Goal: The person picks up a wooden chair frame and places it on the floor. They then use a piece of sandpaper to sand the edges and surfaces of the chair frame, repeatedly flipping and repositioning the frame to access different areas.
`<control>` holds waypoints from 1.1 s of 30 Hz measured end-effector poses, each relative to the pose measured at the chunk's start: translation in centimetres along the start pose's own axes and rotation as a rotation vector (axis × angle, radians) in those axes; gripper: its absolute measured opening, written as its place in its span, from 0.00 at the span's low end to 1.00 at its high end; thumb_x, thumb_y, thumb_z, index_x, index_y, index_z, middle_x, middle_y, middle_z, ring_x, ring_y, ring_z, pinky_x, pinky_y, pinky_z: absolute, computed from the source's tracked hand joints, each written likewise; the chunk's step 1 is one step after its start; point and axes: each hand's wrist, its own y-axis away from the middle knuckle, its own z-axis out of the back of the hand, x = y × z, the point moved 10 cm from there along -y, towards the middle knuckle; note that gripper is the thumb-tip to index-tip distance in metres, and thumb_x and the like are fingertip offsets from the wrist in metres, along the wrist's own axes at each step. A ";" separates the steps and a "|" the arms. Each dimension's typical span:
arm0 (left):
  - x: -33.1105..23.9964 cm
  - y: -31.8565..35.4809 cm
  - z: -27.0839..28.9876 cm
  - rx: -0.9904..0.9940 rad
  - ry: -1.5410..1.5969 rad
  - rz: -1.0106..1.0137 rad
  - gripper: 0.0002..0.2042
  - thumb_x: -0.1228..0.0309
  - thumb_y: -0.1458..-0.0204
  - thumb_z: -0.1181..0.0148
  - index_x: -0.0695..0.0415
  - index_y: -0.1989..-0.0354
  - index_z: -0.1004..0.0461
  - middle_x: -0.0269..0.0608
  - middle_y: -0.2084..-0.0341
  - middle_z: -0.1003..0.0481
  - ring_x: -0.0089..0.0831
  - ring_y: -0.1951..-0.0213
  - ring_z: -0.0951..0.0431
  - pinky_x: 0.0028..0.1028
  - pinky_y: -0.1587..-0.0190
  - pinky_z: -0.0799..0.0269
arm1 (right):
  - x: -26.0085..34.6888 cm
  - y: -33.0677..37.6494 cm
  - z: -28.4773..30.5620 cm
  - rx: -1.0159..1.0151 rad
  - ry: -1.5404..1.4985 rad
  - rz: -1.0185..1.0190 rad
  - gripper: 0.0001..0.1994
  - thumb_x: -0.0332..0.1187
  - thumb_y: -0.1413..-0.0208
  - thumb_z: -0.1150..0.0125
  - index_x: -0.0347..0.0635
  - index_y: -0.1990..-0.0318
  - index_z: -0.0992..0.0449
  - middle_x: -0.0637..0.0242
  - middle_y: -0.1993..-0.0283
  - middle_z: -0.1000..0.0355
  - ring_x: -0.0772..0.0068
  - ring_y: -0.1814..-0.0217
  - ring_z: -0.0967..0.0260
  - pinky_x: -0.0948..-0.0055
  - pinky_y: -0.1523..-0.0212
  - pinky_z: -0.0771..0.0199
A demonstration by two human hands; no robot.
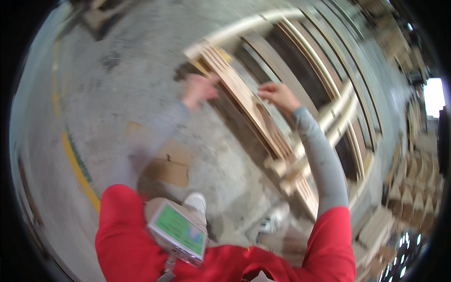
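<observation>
A pale wooden board with long grooves (237, 89) lies slanting along the near side of a large wooden frame (256, 22) with several slats and rails. My left hand (199, 90) is beside the board's far left end, smeared by motion; whether it touches the wood or holds anything cannot be made out. Over the board's right edge is my right hand (282, 97), its thumb and fingers drawn together in a pinch. Anything between those fingertips is too small or blurred to name. Both forearms wear grey sleeves below red ones.
A flat brown cardboard piece (170, 162) lies on the concrete floor (141, 80) near my feet. Pale round-edged rails (329, 120) cross the frame's near right part. Stacked wooden parts (416, 183) stand at the right. A badge with a green face (181, 230) hangs at my chest.
</observation>
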 end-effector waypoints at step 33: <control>-13.1 -0.7 3.5 -0.285 -1.242 -0.780 0.28 0.75 0.57 0.45 0.64 0.46 0.46 0.48 0.52 0.38 0.35 0.50 0.38 0.28 0.48 0.44 | -11.3 16.4 17.2 -0.634 0.325 -0.243 0.41 0.63 0.64 0.46 0.29 0.56 0.36 0.45 0.58 0.33 0.50 0.55 0.35 0.67 0.54 0.36</control>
